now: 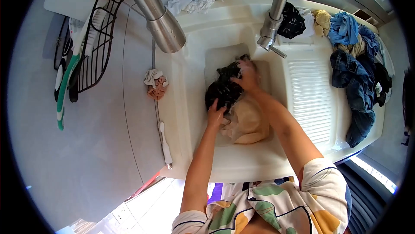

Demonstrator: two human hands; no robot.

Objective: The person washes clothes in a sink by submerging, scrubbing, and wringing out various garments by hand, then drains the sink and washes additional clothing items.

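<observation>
Right now, the work seems to be somewhere in the middle; a dark cloth [227,82] is down in the deep part of the white sink [176,147], and both hands are on it; it looks wet and bunched up, so its turn has begun but does not look finished.

The right hand [247,74] is on the top end of the dark cloth, with its fingers spread and its thumb held apart; the left hand [215,115] is at the low end, with a finger and thumb apart at the edge; I cannot tell if it pinches the cloth.

A pale cloth [251,121] lies in the sink too, just beside the dark one; no hand holds it, so it may be left to do, but I cannot be sure.

More clothes sit on the right side of the sink, past the bumpy washboard [309,104]; there are jeans [355,93], a blue cloth [343,26], a yellow cloth [321,22] and a black cloth [292,21]; they lie in heaps; I cannot tell which are done and which are waiting; a white cloth [192,4] lies by the back edge, also untouched.
</observation>
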